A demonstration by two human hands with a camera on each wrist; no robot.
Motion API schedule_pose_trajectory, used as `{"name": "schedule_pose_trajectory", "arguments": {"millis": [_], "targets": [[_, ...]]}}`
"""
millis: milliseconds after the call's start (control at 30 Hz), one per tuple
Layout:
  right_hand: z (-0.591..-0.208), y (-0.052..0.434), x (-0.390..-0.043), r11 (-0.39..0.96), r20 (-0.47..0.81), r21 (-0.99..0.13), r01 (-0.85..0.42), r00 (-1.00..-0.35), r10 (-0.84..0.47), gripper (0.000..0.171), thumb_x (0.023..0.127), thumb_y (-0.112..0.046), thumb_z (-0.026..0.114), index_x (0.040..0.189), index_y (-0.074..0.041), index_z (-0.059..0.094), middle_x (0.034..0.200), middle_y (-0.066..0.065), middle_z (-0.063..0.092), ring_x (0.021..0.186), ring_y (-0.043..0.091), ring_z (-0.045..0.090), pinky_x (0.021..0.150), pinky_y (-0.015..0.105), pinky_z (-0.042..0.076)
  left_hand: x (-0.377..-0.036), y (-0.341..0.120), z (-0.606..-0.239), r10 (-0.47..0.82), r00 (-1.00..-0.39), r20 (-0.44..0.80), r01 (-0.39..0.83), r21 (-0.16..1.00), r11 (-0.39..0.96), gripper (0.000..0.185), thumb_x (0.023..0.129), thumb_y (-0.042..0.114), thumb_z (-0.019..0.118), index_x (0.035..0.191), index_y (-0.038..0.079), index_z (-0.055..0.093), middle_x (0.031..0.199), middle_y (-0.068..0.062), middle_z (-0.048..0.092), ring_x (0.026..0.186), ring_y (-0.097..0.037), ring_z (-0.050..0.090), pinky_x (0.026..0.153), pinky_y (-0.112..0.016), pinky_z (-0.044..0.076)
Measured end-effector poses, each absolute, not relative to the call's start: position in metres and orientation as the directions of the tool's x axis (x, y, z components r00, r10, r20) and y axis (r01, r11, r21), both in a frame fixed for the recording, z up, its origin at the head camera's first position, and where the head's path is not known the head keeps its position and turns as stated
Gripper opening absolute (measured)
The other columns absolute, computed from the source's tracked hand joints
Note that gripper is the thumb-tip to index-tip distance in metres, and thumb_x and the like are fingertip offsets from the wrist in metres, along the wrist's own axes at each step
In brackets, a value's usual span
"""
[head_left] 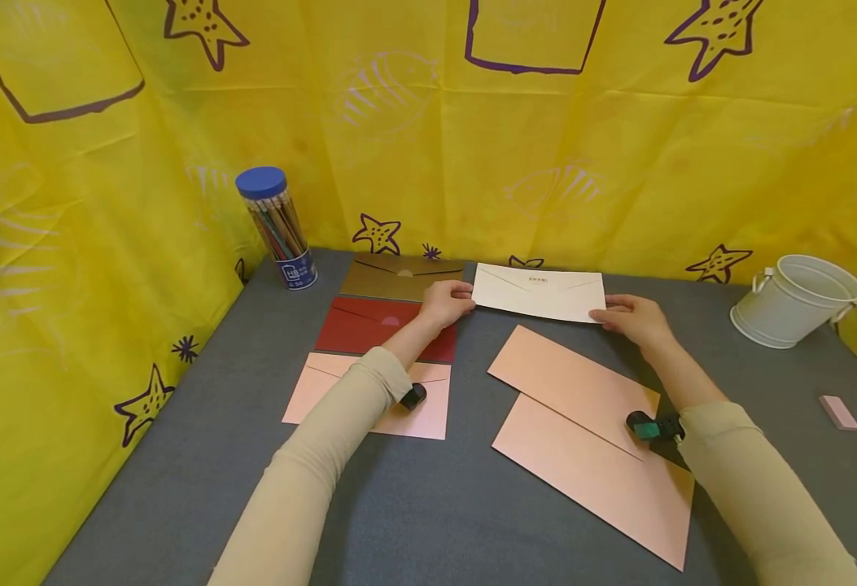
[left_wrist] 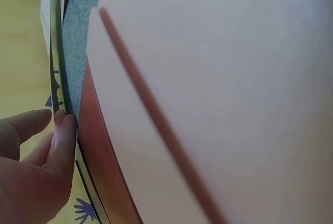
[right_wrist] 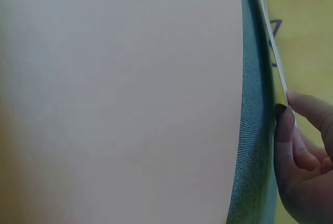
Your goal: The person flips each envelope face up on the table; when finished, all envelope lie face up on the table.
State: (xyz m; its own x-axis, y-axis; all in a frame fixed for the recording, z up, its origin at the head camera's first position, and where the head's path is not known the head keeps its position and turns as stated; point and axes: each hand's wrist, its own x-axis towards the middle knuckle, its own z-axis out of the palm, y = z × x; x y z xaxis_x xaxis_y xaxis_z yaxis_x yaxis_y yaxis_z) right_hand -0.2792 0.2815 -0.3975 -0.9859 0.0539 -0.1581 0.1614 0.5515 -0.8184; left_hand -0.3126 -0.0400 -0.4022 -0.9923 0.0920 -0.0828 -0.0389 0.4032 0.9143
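Both hands pinch the white paper envelope (head_left: 538,292): left hand (head_left: 444,303) its left end, right hand (head_left: 633,318) its right, beside the gold envelope (head_left: 399,277). It is likely being squared on the grey surface (head_left: 428,505); next, careful alignment.

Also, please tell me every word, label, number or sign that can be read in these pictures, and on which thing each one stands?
No text can be read for certain.
White envelope: a small reddish mark on the flap, too small to read.
Pencil tub: a blue label with white print, too blurred to read.
Yellow backdrop: only drawn starfish and shapes, no words.
Wrist views: no text.
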Motion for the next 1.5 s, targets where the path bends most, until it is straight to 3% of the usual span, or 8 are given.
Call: {"name": "schedule_pose_trajectory", "arguments": {"millis": [167, 533, 700, 767, 1100, 1267, 1400, 1500], "targets": [[-0.3991, 0.2801, -0.2824, 0.574, -0.167, -0.797, 0.188, -0.982, 0.09, 0.073, 0.089, -0.037, 0.071, 0.142, 0.005, 0.044, 0.125, 0.023, 0.061, 0.071, -0.006, 0.057, 0.101, 0.047, 0.042, -0.313, -0.0394, -0.4039, 0.104, -0.992, -0.077, -0.023, 0.898, 0.439, 0.033, 0.09, 0.007, 0.068, 0.122, 0.0, 0.066, 0.11, -0.014, 0.07, 0.091, -0.023, 0.069, 0.078, -0.024, 0.055], [-0.4, 0.2771, -0.2838, 0.616, -0.15, -0.763, 0.196, -0.981, 0.126, 0.068, 0.087, -0.04, 0.073, 0.137, 0.002, 0.053, 0.112, 0.014, 0.068, 0.073, -0.004, 0.06, 0.098, 0.046, 0.045, -0.3069, -0.0383, -0.397, 0.116, -0.991, -0.059, 0.02, 0.812, 0.583, 0.035, 0.092, 0.019, 0.065, 0.125, 0.006, 0.067, 0.124, -0.01, 0.065, 0.119, -0.026, 0.055, 0.098, -0.034, 0.045], [-0.397, 0.2746, -0.2822, 0.635, -0.125, -0.751, 0.178, -0.984, 0.127, 0.064, 0.088, -0.035, 0.073, 0.135, 0.004, 0.054, 0.114, 0.019, 0.067, 0.065, -0.007, 0.059, 0.093, 0.042, 0.047, -0.3061, -0.0366, -0.3962, 0.118, -0.991, -0.067, 0.016, 0.807, 0.591, 0.036, 0.092, 0.019, 0.064, 0.126, 0.006, 0.067, 0.126, -0.011, 0.064, 0.119, -0.027, 0.055, 0.099, -0.035, 0.045], [-0.3966, 0.2743, -0.2823, 0.644, -0.119, -0.745, 0.174, -0.984, 0.129, 0.063, 0.088, -0.034, 0.073, 0.134, 0.006, 0.054, 0.11, 0.018, 0.068, 0.064, -0.005, 0.06, 0.096, 0.046, 0.044, -0.3062, -0.036, -0.3966, 0.117, -0.991, -0.064, 0.018, 0.806, 0.592, 0.037, 0.092, 0.018, 0.064, 0.126, 0.006, 0.066, 0.126, -0.011, 0.064, 0.119, -0.027, 0.055, 0.098, -0.035, 0.045], [-0.3954, 0.2732, -0.2835, 0.705, -0.094, -0.693, 0.149, -0.989, 0.116, 0.06, 0.088, -0.032, 0.073, 0.129, 0.008, 0.056, 0.086, 0.007, 0.072, 0.073, 0.014, 0.068, 0.095, 0.051, 0.039, -0.3049, -0.0322, -0.3983, 0.135, -0.99, -0.032, 0.061, 0.773, 0.631, 0.03, 0.091, 0.018, 0.062, 0.117, 0.005, 0.071, 0.119, -0.011, 0.066, 0.108, -0.027, 0.057, 0.089, -0.031, 0.046], [-0.3954, 0.2724, -0.2835, 0.713, -0.092, -0.685, 0.146, -0.989, 0.113, 0.059, 0.089, -0.032, 0.072, 0.129, 0.008, 0.056, 0.086, 0.009, 0.072, 0.085, 0.028, 0.069, 0.097, 0.053, 0.037, -0.3046, -0.0311, -0.3982, 0.136, -0.99, -0.032, 0.065, 0.756, 0.651, 0.037, 0.091, 0.019, 0.062, 0.126, 0.005, 0.067, 0.126, -0.011, 0.064, 0.116, -0.027, 0.056, 0.098, -0.034, 0.045], [-0.3947, 0.2722, -0.2822, 0.71, -0.092, -0.689, 0.144, -0.99, 0.111, 0.057, 0.088, -0.03, 0.072, 0.128, 0.007, 0.056, 0.084, 0.006, 0.072, 0.077, 0.019, 0.068, 0.097, 0.053, 0.037, -0.3047, -0.0313, -0.3984, 0.145, -0.989, -0.03, 0.074, 0.748, 0.659, 0.036, 0.092, 0.019, 0.061, 0.124, 0.005, 0.067, 0.125, -0.011, 0.064, 0.114, -0.027, 0.056, 0.097, -0.035, 0.045], [-0.3946, 0.2734, -0.2798, 0.704, -0.096, -0.697, 0.135, -0.991, 0.095, 0.057, 0.089, -0.031, 0.071, 0.129, 0.008, 0.055, 0.093, 0.012, 0.072, 0.069, 0.008, 0.066, 0.098, 0.052, 0.039, -0.3038, -0.0321, -0.3988, 0.16, -0.987, -0.025, 0.088, 0.749, 0.657, 0.033, 0.092, 0.019, 0.061, 0.121, 0.004, 0.068, 0.121, -0.012, 0.065, 0.107, -0.026, 0.058, 0.091, -0.033, 0.046]]}}
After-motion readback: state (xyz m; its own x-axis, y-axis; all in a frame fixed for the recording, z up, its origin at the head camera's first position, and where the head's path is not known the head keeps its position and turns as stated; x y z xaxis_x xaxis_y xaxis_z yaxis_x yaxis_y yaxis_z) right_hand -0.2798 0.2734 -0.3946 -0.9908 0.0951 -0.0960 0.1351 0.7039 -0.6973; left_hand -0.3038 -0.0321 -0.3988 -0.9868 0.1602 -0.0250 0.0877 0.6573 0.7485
